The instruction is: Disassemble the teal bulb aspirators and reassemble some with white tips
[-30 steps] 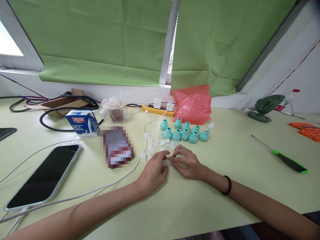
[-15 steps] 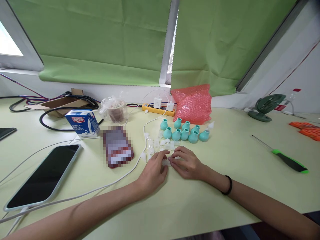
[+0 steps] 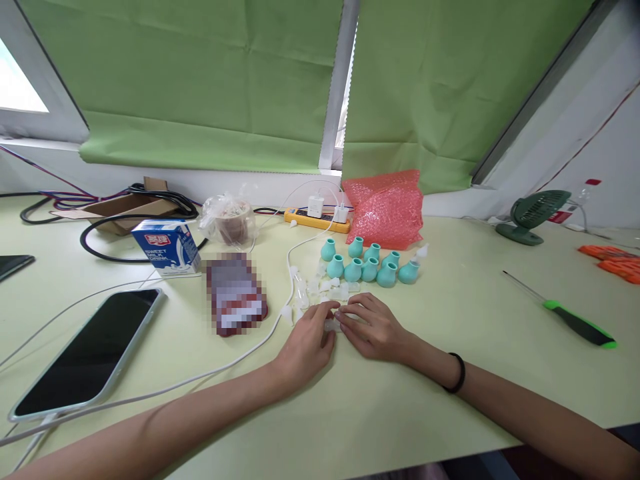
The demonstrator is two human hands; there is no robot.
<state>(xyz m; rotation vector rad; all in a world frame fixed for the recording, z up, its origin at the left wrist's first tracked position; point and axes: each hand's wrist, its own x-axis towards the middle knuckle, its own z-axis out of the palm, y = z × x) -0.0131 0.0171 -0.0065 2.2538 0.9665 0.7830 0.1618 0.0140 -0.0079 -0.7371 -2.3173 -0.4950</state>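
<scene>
A small translucent plastic piece (image 3: 331, 325) lies between my two hands, low over the table. My left hand (image 3: 309, 343) has its thumb and fingers curled around the piece's left side. On the other side my right hand (image 3: 373, 325) pinches at it, fingers bent and pressed together. The fingers cover much of the piece, so its full shape is hidden. Just beyond my fingertips are several loose clear and white plastic parts (image 3: 341, 291). Behind them several turquoise rubber bulbs (image 3: 370, 268) stand in loose rows, openings upward.
A white cable (image 3: 250, 348) runs past my left hand. Phones (image 3: 90, 353) and a milk carton (image 3: 167, 248) are on the left. Pink bubble wrap (image 3: 387, 210) and a yellow power strip (image 3: 316, 220) lie behind. A screwdriver (image 3: 575, 320) and fan (image 3: 533, 213) are right.
My right fingers have shifted slightly left, closer to my left fingertips over the plastic piece. The other things stay where they were.
</scene>
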